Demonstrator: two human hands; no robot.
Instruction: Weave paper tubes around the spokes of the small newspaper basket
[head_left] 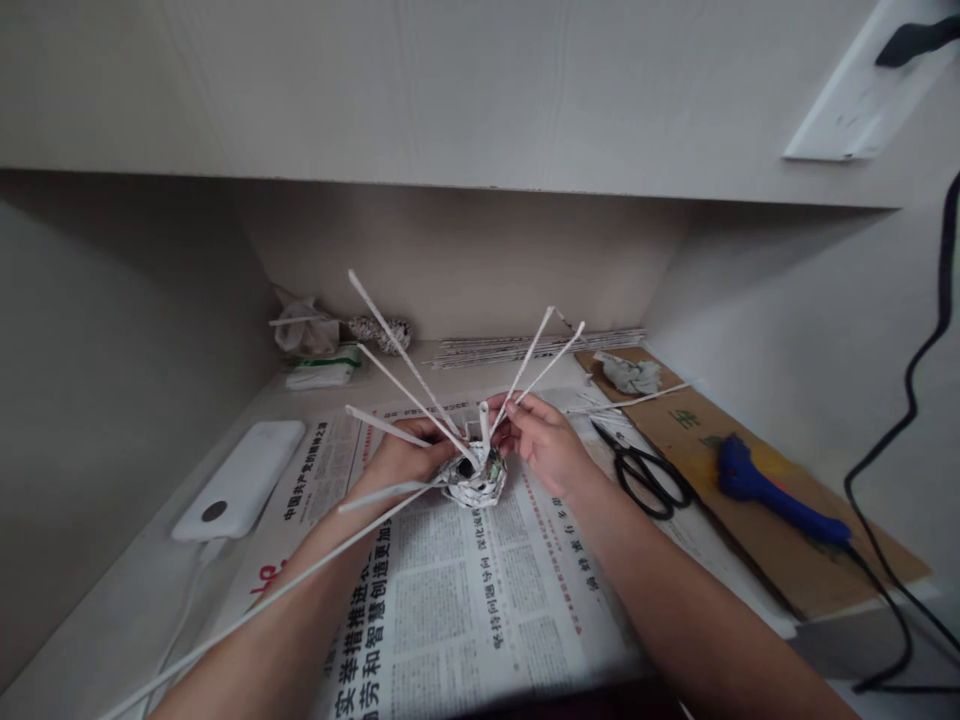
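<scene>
A small round basket woven from rolled paper strips (pixel 474 488) sits between my hands over the newspaper (pixel 442 600). Several pale paper sticks (pixel 405 355) fan upward and outward from it, and one long stick (pixel 300 578) runs toward the lower left. My left hand (pixel 409 455) grips the basket's left side, its fingertips partly hidden behind the sticks. On the right side, my right hand (pixel 541 440) pinches one of the paper sticks (pixel 525 360) close to the basket's rim.
Black scissors (pixel 645 475) lie right of the newspaper. A blue glue gun (pixel 776 495) rests on a cardboard sheet (pixel 750 530), its cable trailing right. A white power bank (pixel 240 480) lies left. Along the back wall are a bundle of paper sticks (pixel 525 348) and a plastic bag (pixel 306 325).
</scene>
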